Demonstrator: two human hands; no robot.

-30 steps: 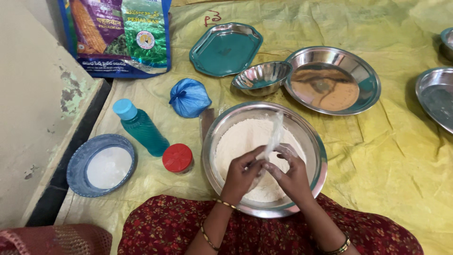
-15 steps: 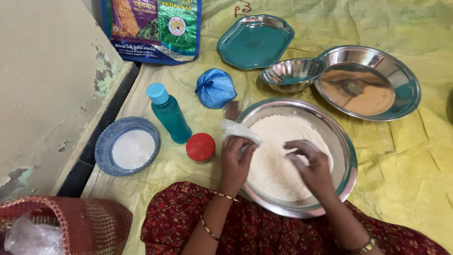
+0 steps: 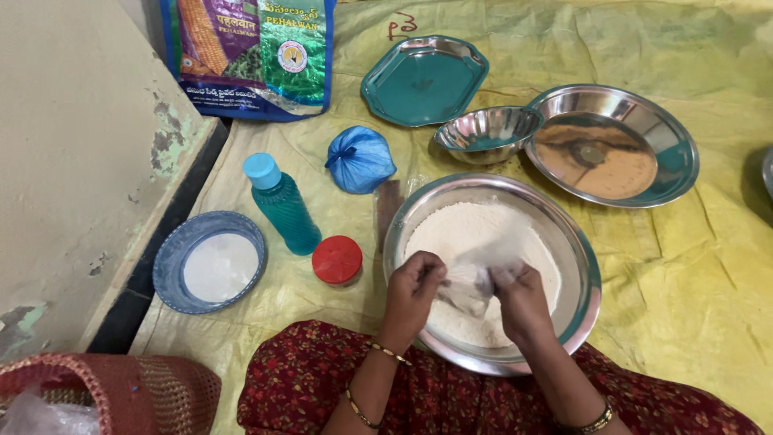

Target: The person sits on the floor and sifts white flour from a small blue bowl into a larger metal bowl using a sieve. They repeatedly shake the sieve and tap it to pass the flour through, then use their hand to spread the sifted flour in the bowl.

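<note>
gripping one crumpled clear bag (image 3: pixel 471 283), left hand (image 3: pixel 415 283) and right hand (image 3: pixel 522 296) (over the flour bowl (image 3: pixel 580 242)).

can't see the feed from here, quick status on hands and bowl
Left hand and right hand both gripping a clear plastic bag. Bag sits over the flour in the steel bowl. Nothing in the way.

Left of flour bowl (image 3: pixel 580 242) crowded: red-lidded jar (image 3: pixel 337 260), teal bottle (image 3: pixel 283 205), blue bag (image 3: pixel 360 159). Right side: open yellow sheet (image 3: pixel 684 274).
</note>
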